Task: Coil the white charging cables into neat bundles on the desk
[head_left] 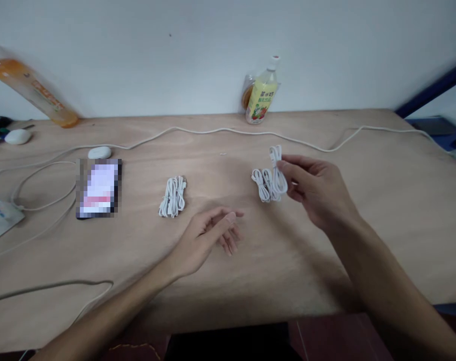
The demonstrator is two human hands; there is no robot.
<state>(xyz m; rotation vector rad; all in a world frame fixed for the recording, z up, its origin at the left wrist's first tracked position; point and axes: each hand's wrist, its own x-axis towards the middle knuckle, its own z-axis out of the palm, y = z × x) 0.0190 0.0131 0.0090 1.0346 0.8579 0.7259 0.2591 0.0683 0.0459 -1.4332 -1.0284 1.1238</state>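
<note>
My right hand point(318, 193) is raised a little over the wooden table point(228, 281) and pinches a coiled white cable point(273, 176) between thumb and fingers. The coil hangs at the hand's left side. My left hand point(208, 235) hovers low over the table's middle, fingers loosely curled and apart, with nothing in it. A second bundled white cable point(172, 196) lies flat on the table, to the left of my left hand.
A phone point(99, 188) lies left of the bundle, with a white earbud case point(99, 152) behind it. A juice bottle point(261, 95) stands at the wall; another orange bottle point(32, 87) leans at far left. Long white cords point(220, 131) cross the table's back and left.
</note>
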